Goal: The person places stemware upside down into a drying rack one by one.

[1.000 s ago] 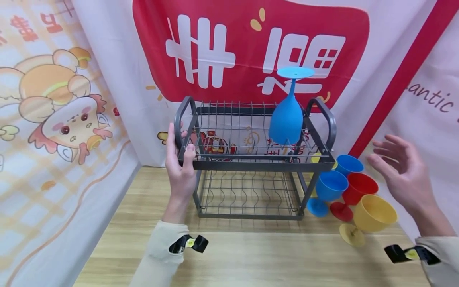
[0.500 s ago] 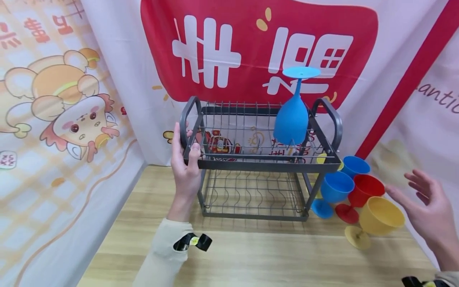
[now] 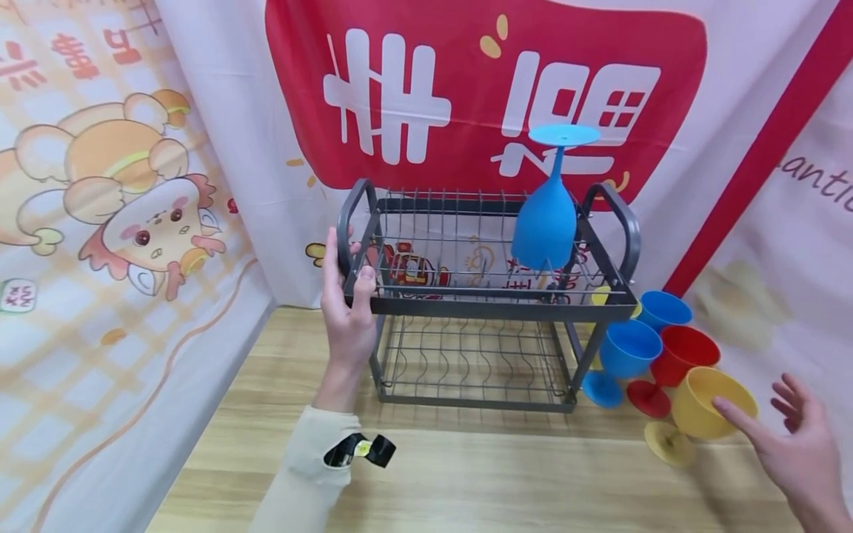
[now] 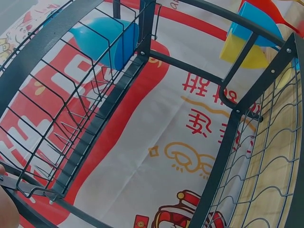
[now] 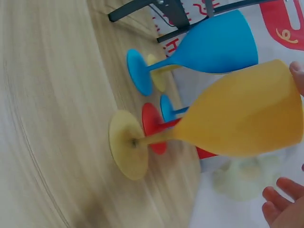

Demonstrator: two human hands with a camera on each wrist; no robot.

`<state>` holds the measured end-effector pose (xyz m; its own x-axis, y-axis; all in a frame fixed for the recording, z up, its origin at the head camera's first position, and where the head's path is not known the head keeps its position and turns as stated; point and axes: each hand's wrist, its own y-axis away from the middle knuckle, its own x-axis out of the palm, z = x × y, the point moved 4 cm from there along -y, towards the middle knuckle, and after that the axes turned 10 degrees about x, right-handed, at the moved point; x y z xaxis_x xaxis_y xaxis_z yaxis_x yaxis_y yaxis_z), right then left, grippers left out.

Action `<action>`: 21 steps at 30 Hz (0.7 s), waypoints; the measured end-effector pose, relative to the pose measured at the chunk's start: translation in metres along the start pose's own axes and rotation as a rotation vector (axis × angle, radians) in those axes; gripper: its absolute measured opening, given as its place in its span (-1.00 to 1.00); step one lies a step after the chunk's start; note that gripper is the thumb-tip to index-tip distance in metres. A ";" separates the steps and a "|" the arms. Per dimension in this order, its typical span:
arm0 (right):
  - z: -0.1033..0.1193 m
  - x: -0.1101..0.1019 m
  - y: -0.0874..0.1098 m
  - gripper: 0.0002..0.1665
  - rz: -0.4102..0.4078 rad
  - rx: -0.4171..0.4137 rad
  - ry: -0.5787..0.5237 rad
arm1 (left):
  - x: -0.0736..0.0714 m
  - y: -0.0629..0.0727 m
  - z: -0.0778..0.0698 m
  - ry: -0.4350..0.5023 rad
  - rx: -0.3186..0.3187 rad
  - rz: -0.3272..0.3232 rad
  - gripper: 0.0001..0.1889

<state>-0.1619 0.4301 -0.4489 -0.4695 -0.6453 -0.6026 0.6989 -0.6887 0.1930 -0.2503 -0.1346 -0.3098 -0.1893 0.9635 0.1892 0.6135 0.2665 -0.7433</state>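
Fingers of the left hand (image 3: 348, 311) curl round the near left corner of the dish rack (image 3: 489, 307), thumb on its front rail, seemingly to steady it on the counter (image 3: 466, 474). A blue goblet (image 3: 546, 222) stands upside down on the upper tier, bowl over the prongs. The right hand (image 3: 796, 451), fingers spread, reaches to the yellow goblet (image 3: 706, 407), forefinger just touching its rim; blue and red goblets stand behind it.

Left wrist view looks up through the rack wires at the inverted blue goblet (image 4: 104, 40); the hand is barely visible.

Right wrist view shows the yellow goblet (image 5: 237, 116) upright between loose fingertips, ungripped.
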 end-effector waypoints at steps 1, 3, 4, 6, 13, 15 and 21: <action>-0.002 0.002 0.000 0.30 0.008 0.016 -0.014 | -0.001 0.000 0.000 -0.001 0.001 -0.003 -0.28; -0.006 0.006 -0.001 0.30 0.023 0.031 -0.056 | -0.002 0.000 -0.001 0.008 0.005 -0.004 -0.28; -0.008 0.007 -0.002 0.30 0.029 0.037 -0.076 | -0.002 0.000 -0.001 0.012 0.006 -0.004 -0.28; -0.012 0.008 -0.002 0.28 0.039 0.030 -0.120 | -0.003 0.000 -0.001 0.015 0.008 -0.003 -0.29; -0.027 0.015 0.000 0.22 0.066 -0.051 -0.155 | -0.002 0.001 0.000 0.010 0.008 0.000 -0.29; -0.030 0.017 0.000 0.21 0.067 -0.064 -0.161 | -0.002 0.000 0.000 0.014 0.009 0.000 -0.28; -0.036 0.024 -0.003 0.27 0.130 -0.030 -0.147 | 0.000 0.000 0.001 0.016 0.022 0.001 -0.27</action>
<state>-0.1552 0.4287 -0.4917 -0.4468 -0.7708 -0.4543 0.7733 -0.5880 0.2372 -0.2511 -0.1342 -0.3101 -0.1763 0.9642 0.1980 0.5971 0.2647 -0.7573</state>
